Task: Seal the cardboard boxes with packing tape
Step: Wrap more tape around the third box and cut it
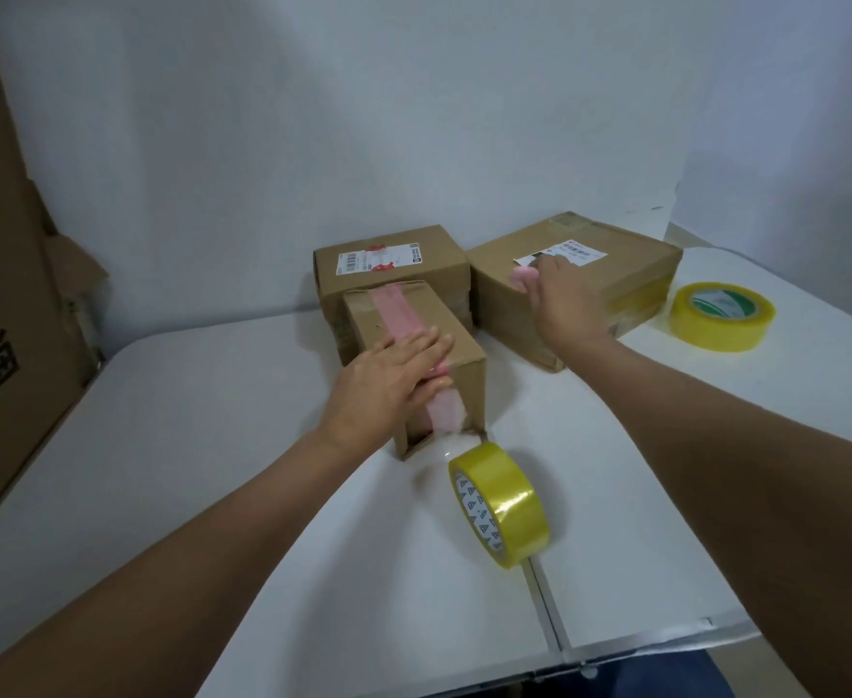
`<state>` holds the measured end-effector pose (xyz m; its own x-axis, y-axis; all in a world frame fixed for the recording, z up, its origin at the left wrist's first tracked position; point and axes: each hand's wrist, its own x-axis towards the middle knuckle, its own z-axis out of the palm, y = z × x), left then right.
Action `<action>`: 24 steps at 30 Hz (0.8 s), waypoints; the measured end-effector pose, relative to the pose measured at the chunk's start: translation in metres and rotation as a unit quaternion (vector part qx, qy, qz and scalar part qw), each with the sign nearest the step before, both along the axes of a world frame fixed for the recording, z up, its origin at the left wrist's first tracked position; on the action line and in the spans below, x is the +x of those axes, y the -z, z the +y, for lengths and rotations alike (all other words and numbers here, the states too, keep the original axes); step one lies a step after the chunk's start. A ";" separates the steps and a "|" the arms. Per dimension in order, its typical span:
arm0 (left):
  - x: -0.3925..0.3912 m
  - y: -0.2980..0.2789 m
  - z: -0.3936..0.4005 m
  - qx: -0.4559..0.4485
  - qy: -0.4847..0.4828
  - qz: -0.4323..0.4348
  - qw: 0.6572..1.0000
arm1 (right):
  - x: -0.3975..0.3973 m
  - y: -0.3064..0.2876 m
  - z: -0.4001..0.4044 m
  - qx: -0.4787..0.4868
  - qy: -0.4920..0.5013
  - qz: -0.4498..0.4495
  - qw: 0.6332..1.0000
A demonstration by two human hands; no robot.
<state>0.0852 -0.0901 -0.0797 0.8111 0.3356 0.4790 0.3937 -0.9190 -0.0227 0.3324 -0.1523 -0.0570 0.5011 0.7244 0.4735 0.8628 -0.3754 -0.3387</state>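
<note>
A small cardboard box (464, 345) with a pink tape strip (396, 312) along its top stands mid-table. My left hand (388, 380) lies flat on its near top edge, fingers straight, thumb on the front face, pressing the tape down. A clear strip runs from the box front to a yellow tape roll (499, 503) standing on edge just in front. My right hand (562, 299) reaches onto a larger labelled box (630, 274) to the right and holds a small pink object (522, 277); its fingers are mostly hidden. A third labelled box (388, 262) sits behind the small one.
A second yellow tape roll (723, 314) lies flat at the right of the white table (212, 445). A tall printed cardboard sheet (1, 294) leans at the left. A seam (545, 602) splits the tabletop near the front edge. A white wall stands behind the boxes.
</note>
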 end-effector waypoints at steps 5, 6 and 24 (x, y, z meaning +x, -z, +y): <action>0.001 0.000 0.000 -0.017 0.018 -0.024 0.999 | -0.054 -0.013 -0.017 0.125 -0.153 0.104 0.975; 0.001 0.000 0.000 -0.022 0.028 -0.030 0.999 | -0.064 -0.013 -0.021 0.132 -0.190 0.122 0.965; -0.057 0.018 -0.058 -0.567 -0.078 -0.221 0.789 | -0.097 0.003 -0.040 -0.047 -0.247 -0.030 0.967</action>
<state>0.0285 -0.1477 -0.0977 0.5553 0.8313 0.0231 0.2430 -0.1888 0.9515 0.2356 -0.1922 -0.0597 0.0557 0.9099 0.4110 0.9620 0.0612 -0.2659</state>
